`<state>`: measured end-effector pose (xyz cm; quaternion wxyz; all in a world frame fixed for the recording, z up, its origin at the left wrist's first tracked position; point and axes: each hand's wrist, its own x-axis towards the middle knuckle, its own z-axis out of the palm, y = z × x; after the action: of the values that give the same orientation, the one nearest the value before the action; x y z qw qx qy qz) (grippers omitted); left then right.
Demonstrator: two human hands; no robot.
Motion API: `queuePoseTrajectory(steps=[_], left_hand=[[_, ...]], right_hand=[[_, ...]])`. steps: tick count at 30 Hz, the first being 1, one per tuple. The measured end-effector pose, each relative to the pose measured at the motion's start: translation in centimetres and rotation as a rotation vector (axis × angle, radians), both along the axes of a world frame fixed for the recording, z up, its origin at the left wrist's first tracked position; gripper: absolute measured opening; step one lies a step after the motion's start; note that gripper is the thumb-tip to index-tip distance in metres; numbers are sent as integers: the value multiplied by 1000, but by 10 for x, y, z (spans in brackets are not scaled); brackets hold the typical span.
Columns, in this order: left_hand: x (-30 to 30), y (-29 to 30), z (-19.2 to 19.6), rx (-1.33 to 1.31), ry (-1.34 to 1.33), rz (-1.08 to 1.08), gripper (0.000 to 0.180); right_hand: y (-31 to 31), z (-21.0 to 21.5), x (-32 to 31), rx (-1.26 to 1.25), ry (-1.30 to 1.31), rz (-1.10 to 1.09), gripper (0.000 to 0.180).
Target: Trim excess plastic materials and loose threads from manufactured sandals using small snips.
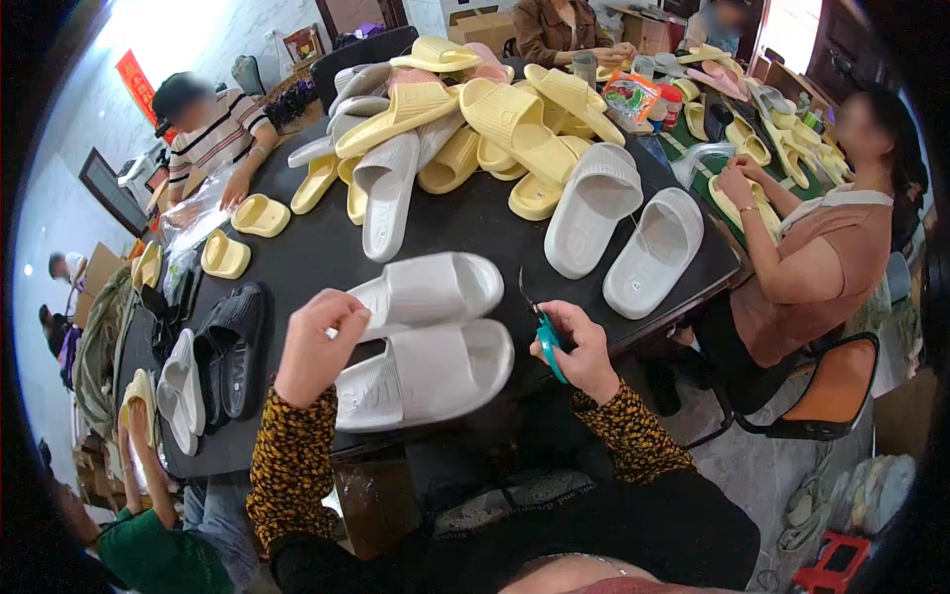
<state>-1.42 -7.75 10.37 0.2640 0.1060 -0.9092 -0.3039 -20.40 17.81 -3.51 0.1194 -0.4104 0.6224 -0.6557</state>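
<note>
Two light grey slide slippers lie side by side on the black table in front of me, a far one point(426, 287) and a near one point(435, 371). My left hand point(319, 342) is over their left ends, its fingers pinched together; what is between them, if anything, is too small to make out. To the right of the slippers, my right hand point(579, 348) grips a pair of scissors point(549, 346) with teal handles. Their thin dark blades point away from me. Beyond the scissors lies a white slipper pair, one left point(584, 223) and one right point(653, 257).
A heap of yellow, grey and pink slippers point(475, 119) covers the table's far part. Black slippers point(233, 346) and a grey pair point(181, 396) lie at left. Co-workers sit around: one in brown point(821, 267), one in stripes point(213, 148), one in green point(148, 544).
</note>
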Motion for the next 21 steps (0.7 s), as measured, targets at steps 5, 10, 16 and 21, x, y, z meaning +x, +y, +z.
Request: queuePoseTrajectory(steps=[5, 10, 16, 21], left_hand=[[4, 11, -19, 1, -45, 45, 14], [17, 7, -33, -7, 1, 107, 15], [43, 10, -51, 28, -42, 158, 16], [52, 9, -71, 475, 71, 128, 13]], right_hand=[[-6, -7, -5, -11, 88, -43, 47], [-6, -14, -4, -25, -49, -51, 51], [-9, -16, -1, -51, 17, -41, 52], [-11, -16, -1, -55, -30, -32, 52]])
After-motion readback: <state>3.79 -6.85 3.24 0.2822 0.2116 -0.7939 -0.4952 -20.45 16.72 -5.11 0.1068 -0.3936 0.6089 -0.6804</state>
